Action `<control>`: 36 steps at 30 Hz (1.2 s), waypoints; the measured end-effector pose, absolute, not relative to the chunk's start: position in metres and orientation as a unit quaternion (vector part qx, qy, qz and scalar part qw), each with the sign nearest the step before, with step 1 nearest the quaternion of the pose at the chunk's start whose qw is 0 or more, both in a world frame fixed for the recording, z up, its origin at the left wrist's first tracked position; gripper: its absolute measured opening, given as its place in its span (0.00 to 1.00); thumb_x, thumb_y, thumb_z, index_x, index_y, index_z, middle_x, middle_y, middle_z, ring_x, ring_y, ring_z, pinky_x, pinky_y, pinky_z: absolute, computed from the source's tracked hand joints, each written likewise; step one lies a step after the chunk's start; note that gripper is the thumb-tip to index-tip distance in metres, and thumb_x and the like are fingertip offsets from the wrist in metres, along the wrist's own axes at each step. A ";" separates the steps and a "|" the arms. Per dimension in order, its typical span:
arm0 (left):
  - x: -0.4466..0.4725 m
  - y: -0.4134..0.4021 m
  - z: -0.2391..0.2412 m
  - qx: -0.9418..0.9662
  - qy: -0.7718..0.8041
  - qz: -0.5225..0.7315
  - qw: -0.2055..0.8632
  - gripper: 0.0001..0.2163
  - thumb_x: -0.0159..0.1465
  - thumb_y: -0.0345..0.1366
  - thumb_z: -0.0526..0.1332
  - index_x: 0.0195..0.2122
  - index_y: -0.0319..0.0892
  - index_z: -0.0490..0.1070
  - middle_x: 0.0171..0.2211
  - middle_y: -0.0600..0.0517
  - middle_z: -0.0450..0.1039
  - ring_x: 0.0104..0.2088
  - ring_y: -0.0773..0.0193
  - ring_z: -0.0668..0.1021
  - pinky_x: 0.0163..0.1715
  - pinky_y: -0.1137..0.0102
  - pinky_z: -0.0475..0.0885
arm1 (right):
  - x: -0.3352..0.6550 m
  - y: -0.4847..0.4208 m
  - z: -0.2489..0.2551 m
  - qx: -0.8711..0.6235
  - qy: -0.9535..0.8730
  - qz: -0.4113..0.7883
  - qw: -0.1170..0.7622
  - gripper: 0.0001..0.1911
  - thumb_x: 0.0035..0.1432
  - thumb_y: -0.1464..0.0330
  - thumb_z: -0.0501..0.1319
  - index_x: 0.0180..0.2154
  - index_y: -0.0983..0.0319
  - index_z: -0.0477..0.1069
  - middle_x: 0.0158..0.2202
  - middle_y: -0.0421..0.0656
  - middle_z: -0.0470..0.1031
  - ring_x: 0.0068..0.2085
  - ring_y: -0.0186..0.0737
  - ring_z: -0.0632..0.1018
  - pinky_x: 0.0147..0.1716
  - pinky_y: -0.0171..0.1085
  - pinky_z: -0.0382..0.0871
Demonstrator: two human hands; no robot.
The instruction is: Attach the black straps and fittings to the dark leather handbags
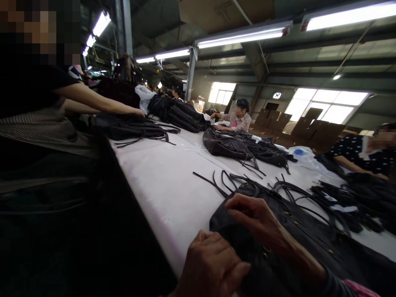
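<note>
A black bag [303, 222] with long thin straps and small gold-coloured studs lies on the white table in front of me. My right hand [256, 214] is over its near end, with the fingers bent and a gap between thumb and forefinger; nothing shows in it. At the bag's left corner is my left hand [213, 264], its fingers curled into a fist and its thumb pointing right. Whatever may be inside that fist is hidden. Loose black straps [222, 181] stick out past the bag's far side onto the table.
More black bags [229, 144] lie across the white table [154, 177]. A bundle of black straps [334, 202] is at the right, near clear plastic [303, 156]. One co-worker [93, 95] stands at the left, hand on a bag; others sit opposite. Cardboard boxes [272, 121] stand behind.
</note>
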State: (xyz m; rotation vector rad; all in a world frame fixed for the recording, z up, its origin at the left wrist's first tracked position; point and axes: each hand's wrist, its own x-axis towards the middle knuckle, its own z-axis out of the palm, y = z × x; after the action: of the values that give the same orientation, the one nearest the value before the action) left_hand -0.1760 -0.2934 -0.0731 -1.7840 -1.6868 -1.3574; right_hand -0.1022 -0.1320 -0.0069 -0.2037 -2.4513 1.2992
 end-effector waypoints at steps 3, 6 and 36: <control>-0.169 -0.286 -0.062 -0.562 -0.646 -0.476 0.201 0.06 0.69 0.36 0.58 0.39 0.45 0.74 0.27 0.52 0.75 0.30 0.61 0.76 0.30 0.63 0.67 | -0.104 -0.131 -0.003 -0.048 -0.876 0.448 0.174 0.07 0.66 0.67 0.60 0.41 0.60 0.77 0.33 0.40 0.75 0.33 0.37 0.73 0.31 0.35 0.64; -0.169 -0.285 -0.062 -0.502 -0.698 -0.456 0.230 0.14 0.64 0.31 0.61 0.51 0.46 0.72 0.40 0.47 0.77 0.39 0.53 0.76 0.36 0.58 0.71 | -0.107 -0.117 -0.002 -0.080 -0.902 0.345 0.247 0.09 0.64 0.72 0.57 0.41 0.60 0.76 0.36 0.40 0.75 0.35 0.38 0.74 0.34 0.36 0.65; -0.168 -0.265 -0.065 -0.368 -0.721 -0.583 0.072 0.08 0.72 0.42 0.56 0.38 0.47 0.69 0.40 0.49 0.79 0.42 0.57 0.80 0.44 0.63 0.73 | -0.085 0.019 -0.005 -0.110 -0.937 0.272 0.191 0.12 0.62 0.63 0.58 0.43 0.57 0.76 0.50 0.46 0.77 0.52 0.52 0.75 0.56 0.50 0.66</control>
State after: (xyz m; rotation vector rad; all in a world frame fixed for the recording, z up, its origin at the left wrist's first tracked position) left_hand -0.1684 -0.2648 -0.0648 -1.1070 -2.1661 -1.7507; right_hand -0.0846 0.0188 -0.0054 -0.3095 -2.6318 0.7643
